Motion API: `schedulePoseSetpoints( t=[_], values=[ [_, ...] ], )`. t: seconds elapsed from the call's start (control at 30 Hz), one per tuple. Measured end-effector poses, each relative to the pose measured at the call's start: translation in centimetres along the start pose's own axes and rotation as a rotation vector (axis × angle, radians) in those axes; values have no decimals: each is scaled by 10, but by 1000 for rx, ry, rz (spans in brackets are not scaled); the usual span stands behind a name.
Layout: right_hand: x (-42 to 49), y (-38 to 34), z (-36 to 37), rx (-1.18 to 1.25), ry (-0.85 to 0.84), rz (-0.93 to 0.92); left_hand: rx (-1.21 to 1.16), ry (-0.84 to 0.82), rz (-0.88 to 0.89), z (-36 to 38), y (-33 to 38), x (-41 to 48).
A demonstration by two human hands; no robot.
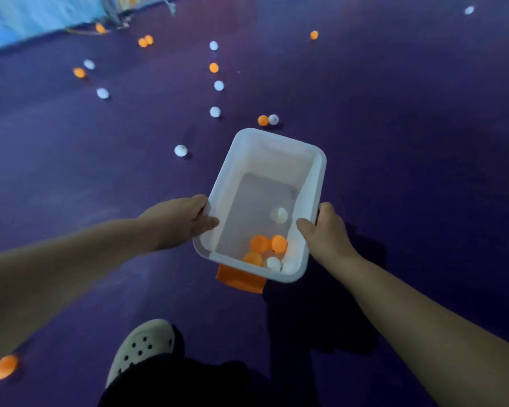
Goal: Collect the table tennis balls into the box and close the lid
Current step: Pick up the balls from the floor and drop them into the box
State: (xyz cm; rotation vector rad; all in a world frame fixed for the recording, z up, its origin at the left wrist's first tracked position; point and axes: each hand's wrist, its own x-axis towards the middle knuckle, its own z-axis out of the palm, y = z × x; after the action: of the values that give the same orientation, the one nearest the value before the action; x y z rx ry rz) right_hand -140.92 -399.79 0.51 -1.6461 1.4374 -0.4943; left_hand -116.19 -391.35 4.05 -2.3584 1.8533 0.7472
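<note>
Head view: both hands' fingers (210,223) clamp the open box (318,183) holding several balls (259,242).

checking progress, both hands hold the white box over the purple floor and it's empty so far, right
Not quite. The left hand and right hand do hold the white box over the purple floor, but the head view shows balls already inside it.
</note>
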Motion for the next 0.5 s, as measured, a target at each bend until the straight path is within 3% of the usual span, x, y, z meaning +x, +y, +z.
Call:
schedulePoseSetpoints(
  t=[0.2,0.33,0.5],
  values=[
    [13,-50,93,-7,-101,-24,-67,31,-70,-6,-108,-24],
    [21,-80,146,-59,-173,-59,-364,25,-124,-5,-185,-45],
    [29,-111,208,-162,-248,-98,-532,86,-401,43,-294,-89]
  ],
)
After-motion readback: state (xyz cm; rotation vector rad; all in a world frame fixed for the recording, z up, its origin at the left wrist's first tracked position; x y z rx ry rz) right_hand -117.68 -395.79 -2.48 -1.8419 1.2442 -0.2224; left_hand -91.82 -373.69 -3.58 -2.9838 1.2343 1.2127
